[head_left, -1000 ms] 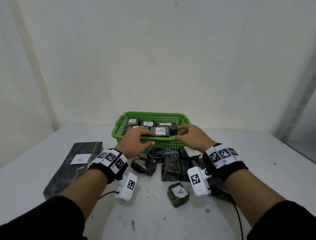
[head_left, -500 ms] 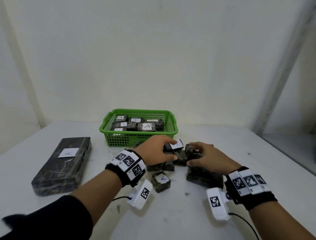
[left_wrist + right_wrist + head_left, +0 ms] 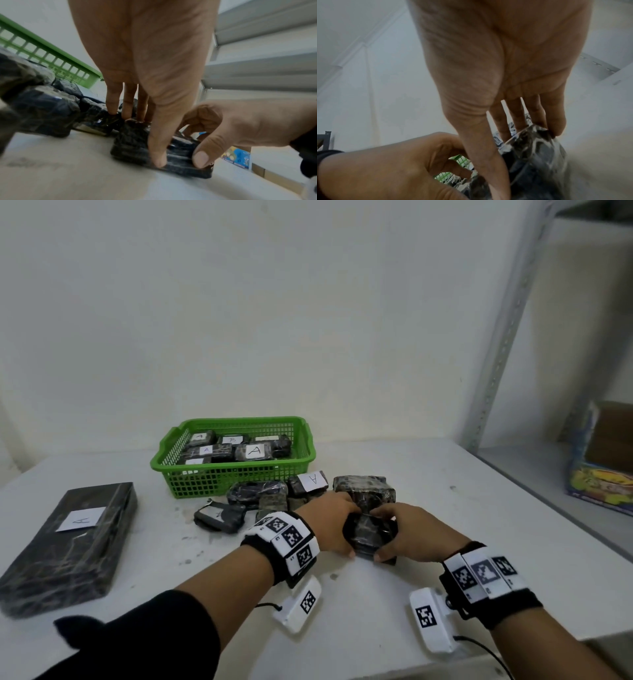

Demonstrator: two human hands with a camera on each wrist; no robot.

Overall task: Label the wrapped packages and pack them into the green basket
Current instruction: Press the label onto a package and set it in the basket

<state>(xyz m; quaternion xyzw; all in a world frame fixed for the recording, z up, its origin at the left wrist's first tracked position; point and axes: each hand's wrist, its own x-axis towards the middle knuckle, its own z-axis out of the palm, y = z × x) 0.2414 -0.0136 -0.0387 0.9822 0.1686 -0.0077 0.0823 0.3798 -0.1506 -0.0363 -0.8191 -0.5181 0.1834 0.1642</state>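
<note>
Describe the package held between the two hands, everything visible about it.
The dark wrapped package is a small block in glossy black film with pale marbled creases. It lies flat on the white table, nearer the person than the other loose packages. The left hand and right hand grip it from opposite sides, thumbs on its near edge. No label shows on it.

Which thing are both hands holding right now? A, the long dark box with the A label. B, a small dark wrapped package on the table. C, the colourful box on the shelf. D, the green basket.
B: the left hand and right hand both grip a small dark wrapped package on the table, near the green basket.
</note>
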